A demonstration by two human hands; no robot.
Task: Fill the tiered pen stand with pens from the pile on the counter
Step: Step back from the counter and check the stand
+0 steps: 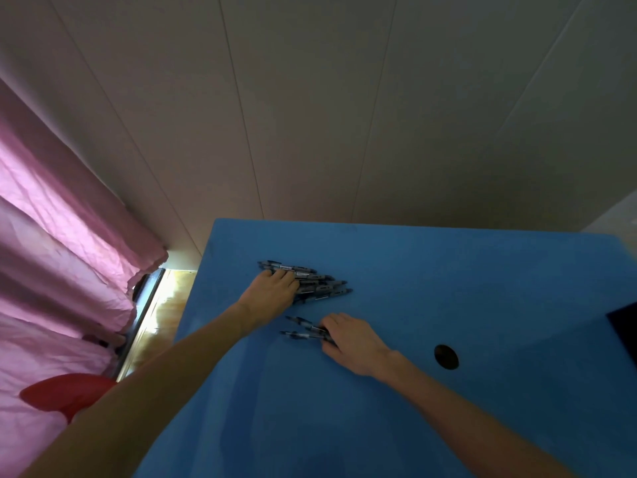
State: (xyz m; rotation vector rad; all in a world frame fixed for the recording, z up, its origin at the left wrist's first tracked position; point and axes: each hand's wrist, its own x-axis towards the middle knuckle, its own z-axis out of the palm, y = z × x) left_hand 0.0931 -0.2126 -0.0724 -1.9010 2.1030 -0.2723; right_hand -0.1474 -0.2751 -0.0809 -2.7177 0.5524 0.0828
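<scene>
- The pile of pens (310, 284) is seen lying on the blue counter (448, 288), toward its far left part.
- The left hand (272, 291) is laid flat on the pile's near end, fingers (287, 276) straight and close together.
- Two pens (305, 331) are pinched by the curled fingers (331, 334) of the right hand (355, 343), just in front of the pile.

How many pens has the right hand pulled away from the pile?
2. Both pens lie side by side on the blue counter, ends under the right hand. The left hand rests on the pile, perhaps hiding others.
</scene>
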